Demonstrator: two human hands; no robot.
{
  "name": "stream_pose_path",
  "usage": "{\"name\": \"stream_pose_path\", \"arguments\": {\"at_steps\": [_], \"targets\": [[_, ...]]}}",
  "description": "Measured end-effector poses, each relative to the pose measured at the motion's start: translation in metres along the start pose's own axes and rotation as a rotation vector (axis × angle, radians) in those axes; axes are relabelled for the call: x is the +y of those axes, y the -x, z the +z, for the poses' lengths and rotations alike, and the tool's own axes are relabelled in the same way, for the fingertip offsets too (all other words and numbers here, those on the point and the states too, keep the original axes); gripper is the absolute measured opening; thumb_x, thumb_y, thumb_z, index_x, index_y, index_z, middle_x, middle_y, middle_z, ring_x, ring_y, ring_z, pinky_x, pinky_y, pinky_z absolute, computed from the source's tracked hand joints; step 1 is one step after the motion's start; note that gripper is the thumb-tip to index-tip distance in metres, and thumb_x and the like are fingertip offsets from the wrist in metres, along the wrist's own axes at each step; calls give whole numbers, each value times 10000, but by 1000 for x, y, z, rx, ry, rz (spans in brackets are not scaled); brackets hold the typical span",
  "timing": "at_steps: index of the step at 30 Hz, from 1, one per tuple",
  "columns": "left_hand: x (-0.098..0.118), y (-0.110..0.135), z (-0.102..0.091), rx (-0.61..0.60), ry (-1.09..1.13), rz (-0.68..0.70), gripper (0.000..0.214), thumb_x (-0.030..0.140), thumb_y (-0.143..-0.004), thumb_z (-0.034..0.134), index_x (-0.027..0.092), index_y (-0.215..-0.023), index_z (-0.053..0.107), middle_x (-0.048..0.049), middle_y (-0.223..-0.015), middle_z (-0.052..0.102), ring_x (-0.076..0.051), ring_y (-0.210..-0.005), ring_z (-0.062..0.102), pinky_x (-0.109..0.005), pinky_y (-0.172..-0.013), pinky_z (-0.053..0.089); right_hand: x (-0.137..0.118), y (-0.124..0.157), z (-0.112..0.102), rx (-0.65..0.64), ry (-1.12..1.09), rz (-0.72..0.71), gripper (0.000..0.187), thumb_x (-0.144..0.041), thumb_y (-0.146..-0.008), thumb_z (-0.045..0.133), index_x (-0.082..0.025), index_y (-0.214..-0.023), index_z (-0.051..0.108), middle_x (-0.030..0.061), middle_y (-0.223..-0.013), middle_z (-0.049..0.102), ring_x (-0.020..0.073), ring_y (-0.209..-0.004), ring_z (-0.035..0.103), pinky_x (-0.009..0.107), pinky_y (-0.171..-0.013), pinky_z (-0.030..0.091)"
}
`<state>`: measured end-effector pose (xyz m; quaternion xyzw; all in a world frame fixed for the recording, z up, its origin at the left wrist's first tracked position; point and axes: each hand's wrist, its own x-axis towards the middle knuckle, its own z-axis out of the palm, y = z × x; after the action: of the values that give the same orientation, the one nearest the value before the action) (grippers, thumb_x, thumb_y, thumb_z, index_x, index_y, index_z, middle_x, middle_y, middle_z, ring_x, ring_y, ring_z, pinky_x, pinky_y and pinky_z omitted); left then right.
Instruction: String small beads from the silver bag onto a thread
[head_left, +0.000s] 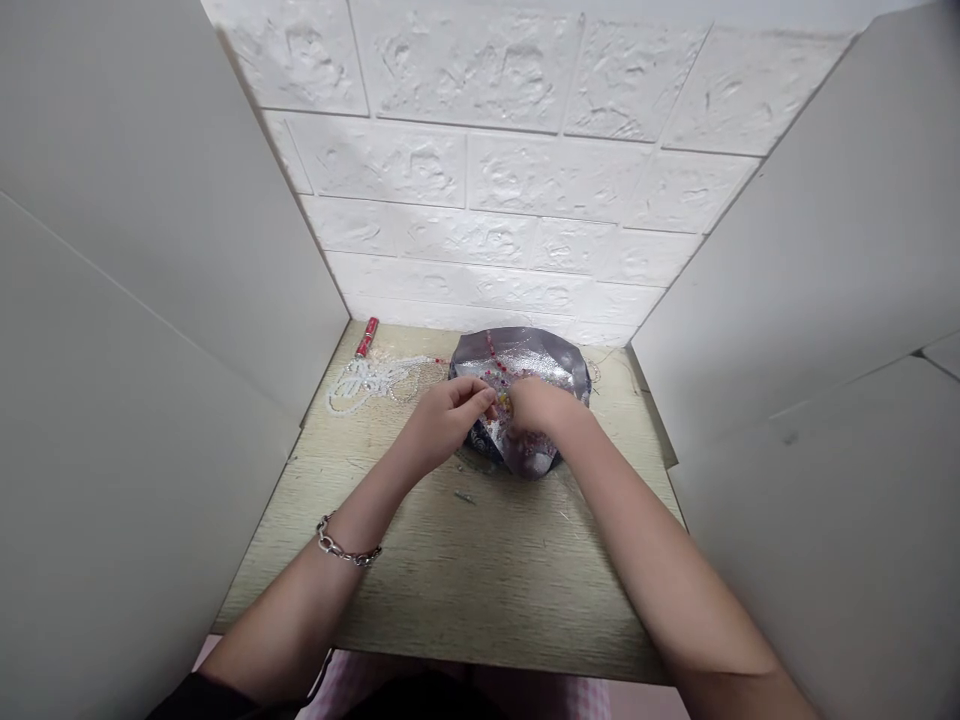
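A dark grey, shiny-lined pouch lies open near the wall, with many small coloured beads inside. Over its left side, my left hand is closed in a pinch, thumb against fingertip; whatever is between them is too small to name. My right hand reaches down into the pouch among the beads, fingers curled together and their tips mostly hidden. Some yellow beads show between the two hands. A strand of red beads crosses the pouch's back part.
White bead strands lie in a loose heap at the table's left, with a red patterned cylinder behind them. A small greenish stick-like piece and thin needle-like bits lie on the wooden tabletop. Panels flank both sides; a white brick-pattern wall stands behind.
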<state>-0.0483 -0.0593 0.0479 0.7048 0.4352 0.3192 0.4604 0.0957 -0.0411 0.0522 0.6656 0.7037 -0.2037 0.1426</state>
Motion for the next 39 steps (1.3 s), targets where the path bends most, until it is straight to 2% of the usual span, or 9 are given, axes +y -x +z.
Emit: {"name": "stream_pose_path", "arguments": {"at_steps": [3, 6, 11, 16, 18, 22, 27, 33, 39], "targets": [[1, 0, 0, 0, -22, 7, 278, 366, -792, 449, 142, -670, 559, 7, -623, 585, -52, -464, 400, -193, -456, 312, 3, -1, -1, 179, 27, 17, 251, -140, -730, 515, -121, -950, 636, 139, -929, 634, 222, -833, 614, 277, -641, 451], [-1, 1, 0, 17, -29, 12, 278, 372, -796, 443, 143, -681, 551, 6, -642, 586, -49, -460, 393, -192, -450, 308, 8, 1, -3, 224, 29, 8, 296, -96, -759, 438, -116, -984, 628, 150, -952, 633, 219, -874, 606, 278, -676, 448], [-1, 1, 0, 32, -30, 13, 271, 373, -796, 445, 143, -694, 547, 2, -664, 592, -44, -451, 385, -191, -438, 302, 8, 5, -2, 105, 63, 58, 350, -59, -719, 446, -102, -1010, 636, 149, -866, 647, 222, -810, 617, 276, -634, 445], [2, 1, 0, 32, -40, 30, 259, 358, -794, 452, 145, -679, 545, 20, -594, 555, -46, -440, 378, -191, -428, 294, 5, 5, -5, -124, 85, -61, 267, -139, -652, 568, -117, -890, 685, 112, -790, 650, 206, -704, 606, 264, -567, 425], [3, 2, 0, 35, -53, 31, 253, 348, -793, 453, 148, -665, 543, 35, -533, 510, -50, -435, 376, -190, -427, 292, 6, 4, -7, -117, -3, -147, 271, -153, -683, 528, -169, -903, 684, 75, -804, 655, 173, -690, 596, 245, -557, 408], [4, 3, -1, 21, -50, 26, 251, 337, -799, 445, 152, -663, 547, 48, -487, 469, -51, -425, 378, -189, -428, 294, 12, 2, -11, 23, -104, -243, 330, -133, -729, 439, -230, -963, 651, 28, -850, 655, 135, -711, 576, 222, -560, 378], [1, 3, -1, 20, -33, 20, 275, 378, -799, 444, 152, -679, 545, 44, -526, 499, -41, -408, 372, -191, -423, 298, 17, 4, -12, 54, -15, -126, 268, -124, -712, 454, -184, -882, 652, 55, -838, 650, 155, -709, 576, 233, -535, 370], [-1, 2, 0, 29, -40, 22, 290, 396, -796, 437, 149, -687, 544, 26, -586, 544, -36, -402, 374, -196, -426, 309, 14, 5, -7, 13, 85, 30, 320, -99, -666, 526, -124, -964, 641, 106, -815, 639, 189, -724, 600, 252, -572, 423], [1, 2, 1, 37, -100, 41, 299, 391, -795, 423, 148, -685, 557, 8, -623, 581, -57, -448, 401, -202, -445, 319, 8, -2, 1, -25, 90, 35, 315, -191, -671, 593, -130, -977, 643, 126, -857, 640, 218, -790, 613, 284, -633, 467]]}}
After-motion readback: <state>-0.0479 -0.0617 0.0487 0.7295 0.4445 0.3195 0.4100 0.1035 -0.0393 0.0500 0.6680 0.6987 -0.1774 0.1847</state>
